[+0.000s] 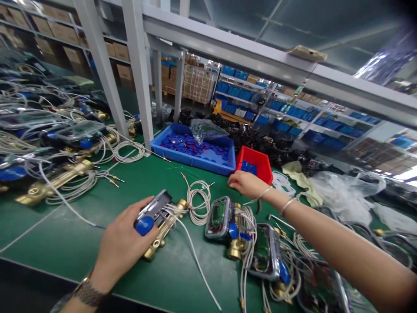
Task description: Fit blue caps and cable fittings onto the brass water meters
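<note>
At the lower left, my left hand (125, 239) is wrapped around the dark housing of a meter (156, 208), which is tilted on its side. A blue round cap and a brass pipe body (166, 228) show on that meter, with grey cables running off it. My right hand (247, 183) is just in front of a red bin (264, 164) holding small blue parts (248, 168). Its fingers are pinched together, and whatever is between them is too small or hidden to make out. A coil of grey cable (199, 202) lies beside the held meter.
Further meters (220, 217) with clear lids and coiled cables crowd the right, and a pile of similar meters (74, 130) fills the left. Behind stands a blue tray (192, 163) of round blue pieces. A hex key (280, 221) lies at right. Grey posts (138, 74) rise from the green bench.
</note>
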Available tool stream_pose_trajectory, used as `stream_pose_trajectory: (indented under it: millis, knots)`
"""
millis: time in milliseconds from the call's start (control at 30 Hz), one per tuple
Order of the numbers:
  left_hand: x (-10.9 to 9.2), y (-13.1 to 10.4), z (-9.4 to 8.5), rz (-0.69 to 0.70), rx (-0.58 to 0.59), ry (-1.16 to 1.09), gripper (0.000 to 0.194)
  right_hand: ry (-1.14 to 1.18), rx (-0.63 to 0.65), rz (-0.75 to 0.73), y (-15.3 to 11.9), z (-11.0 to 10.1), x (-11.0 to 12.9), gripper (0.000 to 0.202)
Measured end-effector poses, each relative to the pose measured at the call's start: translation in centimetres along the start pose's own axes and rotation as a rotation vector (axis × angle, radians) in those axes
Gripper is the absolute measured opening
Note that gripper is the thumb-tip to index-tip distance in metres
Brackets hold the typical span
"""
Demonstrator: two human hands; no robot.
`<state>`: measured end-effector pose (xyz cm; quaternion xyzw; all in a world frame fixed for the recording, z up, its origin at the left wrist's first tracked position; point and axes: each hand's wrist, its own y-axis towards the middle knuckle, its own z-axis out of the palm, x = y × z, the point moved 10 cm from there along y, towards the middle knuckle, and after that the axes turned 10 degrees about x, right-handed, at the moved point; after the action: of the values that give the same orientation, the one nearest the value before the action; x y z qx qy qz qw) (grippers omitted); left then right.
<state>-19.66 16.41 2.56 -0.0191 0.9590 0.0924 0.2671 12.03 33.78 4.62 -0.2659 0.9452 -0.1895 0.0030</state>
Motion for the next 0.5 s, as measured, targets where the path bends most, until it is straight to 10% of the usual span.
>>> stream_pose_trajectory:
  millis: [233,500]
  knots:
    - [4.4,0.4,-0.5,0.009,0.174,-0.152,0.057,0.104,0.102,-0.019,11.7,2.2,5.6,0.027]
    - [2.0,2.1,0.4,0.182,0.307,-0.281,0.055,0.198,0.026,0.135,14.5,2.7,6.3,0.033]
